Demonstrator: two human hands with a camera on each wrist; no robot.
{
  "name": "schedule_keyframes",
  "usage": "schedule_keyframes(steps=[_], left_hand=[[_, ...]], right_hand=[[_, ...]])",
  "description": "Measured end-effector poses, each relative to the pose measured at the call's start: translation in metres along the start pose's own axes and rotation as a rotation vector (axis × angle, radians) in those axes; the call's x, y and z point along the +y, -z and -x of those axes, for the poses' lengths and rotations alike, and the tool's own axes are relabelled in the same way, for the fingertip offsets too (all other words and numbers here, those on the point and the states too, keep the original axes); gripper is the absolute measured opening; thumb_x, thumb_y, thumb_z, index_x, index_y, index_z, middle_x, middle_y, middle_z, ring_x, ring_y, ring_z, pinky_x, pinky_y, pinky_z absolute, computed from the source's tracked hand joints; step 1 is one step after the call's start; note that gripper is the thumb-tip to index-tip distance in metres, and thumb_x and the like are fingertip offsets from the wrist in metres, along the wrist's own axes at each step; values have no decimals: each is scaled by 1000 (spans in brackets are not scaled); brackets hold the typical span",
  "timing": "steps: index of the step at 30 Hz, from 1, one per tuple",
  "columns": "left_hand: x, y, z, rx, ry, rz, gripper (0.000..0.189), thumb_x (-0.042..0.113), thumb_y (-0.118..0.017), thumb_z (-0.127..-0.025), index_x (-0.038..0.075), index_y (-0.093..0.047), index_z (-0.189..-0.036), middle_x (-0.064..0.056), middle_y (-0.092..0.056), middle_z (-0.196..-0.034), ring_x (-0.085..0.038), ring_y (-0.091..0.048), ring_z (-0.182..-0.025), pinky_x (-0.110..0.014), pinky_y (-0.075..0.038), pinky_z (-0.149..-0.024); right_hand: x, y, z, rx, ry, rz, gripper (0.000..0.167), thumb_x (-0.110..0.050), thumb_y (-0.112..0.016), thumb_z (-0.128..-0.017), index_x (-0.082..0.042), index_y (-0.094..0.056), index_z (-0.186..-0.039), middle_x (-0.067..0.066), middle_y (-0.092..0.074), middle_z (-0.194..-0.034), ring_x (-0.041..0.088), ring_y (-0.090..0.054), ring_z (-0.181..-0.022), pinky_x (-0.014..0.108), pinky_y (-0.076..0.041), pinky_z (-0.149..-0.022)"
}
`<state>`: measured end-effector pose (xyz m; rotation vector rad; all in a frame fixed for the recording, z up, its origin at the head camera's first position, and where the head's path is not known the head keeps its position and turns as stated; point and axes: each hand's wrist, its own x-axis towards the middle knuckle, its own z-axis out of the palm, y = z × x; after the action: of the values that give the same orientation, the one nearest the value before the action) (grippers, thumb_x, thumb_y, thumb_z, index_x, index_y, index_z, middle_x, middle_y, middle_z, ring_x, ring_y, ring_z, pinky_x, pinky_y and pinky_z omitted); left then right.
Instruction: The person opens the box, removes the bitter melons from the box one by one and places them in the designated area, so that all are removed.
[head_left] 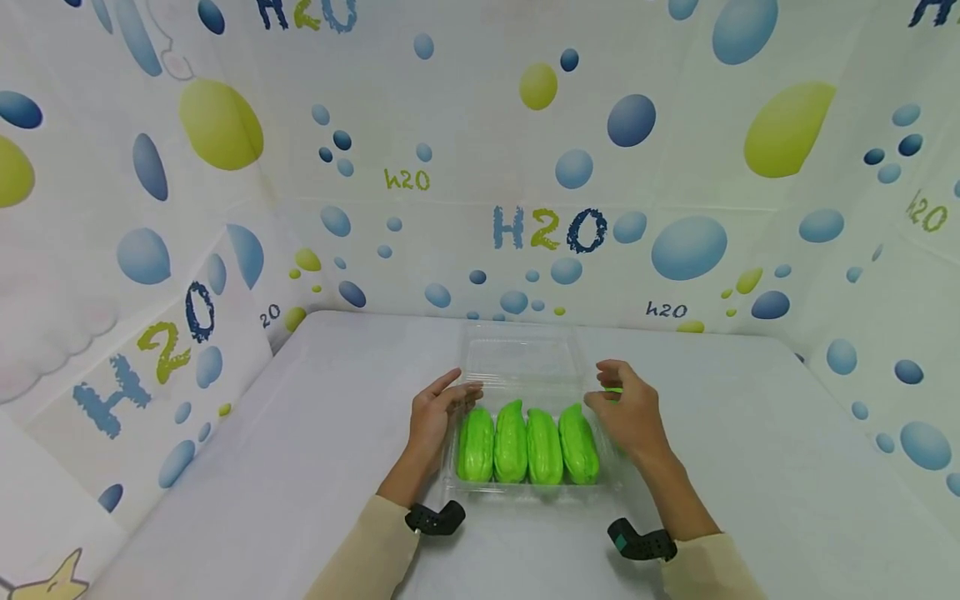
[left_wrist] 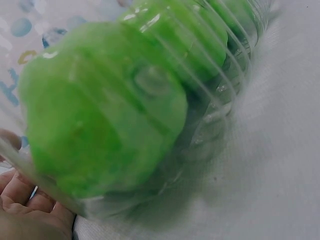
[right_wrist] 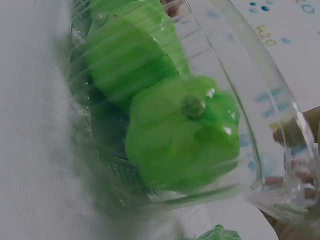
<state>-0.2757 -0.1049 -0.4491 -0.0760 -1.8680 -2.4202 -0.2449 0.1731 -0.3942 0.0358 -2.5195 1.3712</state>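
Observation:
A clear plastic clamshell box [head_left: 525,490] stands on the table, its lid [head_left: 522,354] raised at the back. Side by side in its base lie several bright green ridged gourds [head_left: 511,443]. My left hand [head_left: 432,417] is at the box's left rear edge, thumb and fingers bent around the plastic rim in the left wrist view. At the right rear edge, my right hand [head_left: 632,410] has its thumb and fingers about the rim, partly seen through the plastic in the right wrist view. Another green ridged piece [right_wrist: 220,233] shows outside the box, mostly hidden by my right hand in the head view.
A white cloth-covered table [head_left: 300,500] surrounds the box. Behind it and at both sides hangs a white curtain [head_left: 465,100] printed with blue and lime drops and lettering. Black wrist cameras [head_left: 436,518] are strapped to both wrists.

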Motion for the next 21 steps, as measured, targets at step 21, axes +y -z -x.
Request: schedule_keyframes(steps=[21], left_hand=[[0,-1,-2,11,16,5,49,7,-54,-101,-3,-46,-148,-18,-72,-120,-30,-71,-110,-38,-55,-99]], right_hand=[[-13,-17,9,-139,143,143,43,-8,-64,-91,3,-58,-132,22,-63,-130,39,-61,-120,51,-53,-99]])
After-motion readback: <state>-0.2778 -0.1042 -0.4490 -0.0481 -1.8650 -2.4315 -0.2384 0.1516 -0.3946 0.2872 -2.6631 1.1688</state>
